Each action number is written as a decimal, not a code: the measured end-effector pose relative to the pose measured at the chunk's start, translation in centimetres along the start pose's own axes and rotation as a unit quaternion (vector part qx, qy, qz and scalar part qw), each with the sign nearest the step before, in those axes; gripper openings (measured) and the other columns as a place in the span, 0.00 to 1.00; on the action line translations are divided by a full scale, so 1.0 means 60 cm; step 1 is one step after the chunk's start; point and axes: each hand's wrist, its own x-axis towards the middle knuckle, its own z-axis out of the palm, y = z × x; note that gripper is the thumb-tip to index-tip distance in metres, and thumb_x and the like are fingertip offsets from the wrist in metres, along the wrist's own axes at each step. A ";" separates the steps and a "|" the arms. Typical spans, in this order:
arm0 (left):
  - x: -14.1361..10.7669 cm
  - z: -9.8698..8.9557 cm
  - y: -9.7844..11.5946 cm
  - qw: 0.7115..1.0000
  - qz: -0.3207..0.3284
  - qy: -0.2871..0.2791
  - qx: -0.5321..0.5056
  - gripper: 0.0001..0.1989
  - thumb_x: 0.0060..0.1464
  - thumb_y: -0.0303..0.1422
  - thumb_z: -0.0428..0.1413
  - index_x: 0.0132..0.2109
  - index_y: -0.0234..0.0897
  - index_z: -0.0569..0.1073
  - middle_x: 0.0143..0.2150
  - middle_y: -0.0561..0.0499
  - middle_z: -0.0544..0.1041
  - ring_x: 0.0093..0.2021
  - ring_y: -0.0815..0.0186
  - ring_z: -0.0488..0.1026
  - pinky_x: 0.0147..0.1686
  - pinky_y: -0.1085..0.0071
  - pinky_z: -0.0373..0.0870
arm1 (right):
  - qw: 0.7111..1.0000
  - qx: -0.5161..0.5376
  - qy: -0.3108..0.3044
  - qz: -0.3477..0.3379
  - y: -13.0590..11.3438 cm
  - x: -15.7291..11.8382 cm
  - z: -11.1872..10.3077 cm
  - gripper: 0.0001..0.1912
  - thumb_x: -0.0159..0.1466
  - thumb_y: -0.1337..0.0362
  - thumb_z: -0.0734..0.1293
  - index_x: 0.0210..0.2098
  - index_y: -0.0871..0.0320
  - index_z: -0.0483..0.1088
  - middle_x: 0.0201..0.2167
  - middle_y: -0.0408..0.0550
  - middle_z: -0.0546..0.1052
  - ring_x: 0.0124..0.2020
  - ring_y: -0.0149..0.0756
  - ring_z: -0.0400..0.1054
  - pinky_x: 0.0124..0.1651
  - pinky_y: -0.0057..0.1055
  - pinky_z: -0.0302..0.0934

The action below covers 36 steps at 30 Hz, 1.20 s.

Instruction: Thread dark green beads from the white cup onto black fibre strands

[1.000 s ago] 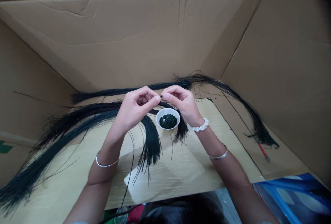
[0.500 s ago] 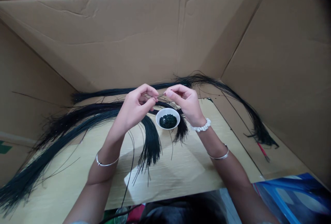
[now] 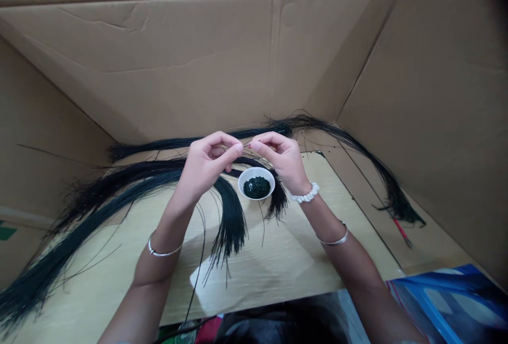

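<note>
My left hand and my right hand meet fingertip to fingertip, above and behind a small white bowl. Both are closed in a pinch on a thin dark strand, of which a short length shows between them. Tiny dark green grains fill the bottom of the bowl; their kind is too small to tell. Beneath and beside my left hand run a dark green bundle of long strands and a blackish bundle, whose cut end hangs to the right of the bowl.
Another dark bundle lies along the back and bends down to the right. A red-handled tool rests near its end. Cardboard walls enclose the wooden board. A blue printed sheet lies at lower right.
My fingertips have drawn closer together, and less of the strand shows between them. The view has shifted slightly; the bowl and bundles stay where they were.
</note>
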 end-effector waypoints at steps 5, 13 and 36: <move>-0.001 0.001 -0.001 1.000 -0.005 0.008 0.000 0.07 0.55 0.35 0.64 0.36 0.35 0.78 0.30 0.51 0.77 0.23 0.73 0.67 0.23 0.76 0.64 | 1.000 0.005 -0.014 0.013 -0.005 0.000 -0.001 0.10 0.62 0.55 0.74 0.35 0.55 0.79 0.34 0.44 0.81 0.34 0.31 0.71 0.40 0.31 0.64; -0.002 0.000 0.004 1.000 -0.005 0.018 0.024 0.06 0.55 0.34 0.64 0.35 0.35 0.78 0.28 0.51 0.77 0.23 0.73 0.66 0.21 0.77 0.63 | 0.921 -0.316 -0.214 0.077 0.051 0.014 -0.033 0.12 0.71 0.59 0.62 0.41 0.57 0.77 0.40 0.47 0.81 0.40 0.32 0.73 0.42 0.29 0.63; 0.000 -0.003 0.007 0.999 -0.019 0.012 0.046 0.07 0.55 0.36 0.64 0.34 0.36 0.78 0.27 0.51 0.76 0.22 0.73 0.65 0.20 0.77 0.59 | 0.982 -0.049 -0.101 0.152 0.096 0.023 -0.034 0.13 0.61 0.56 0.74 0.40 0.57 0.79 0.37 0.46 0.83 0.30 0.26 0.69 0.32 0.25 0.60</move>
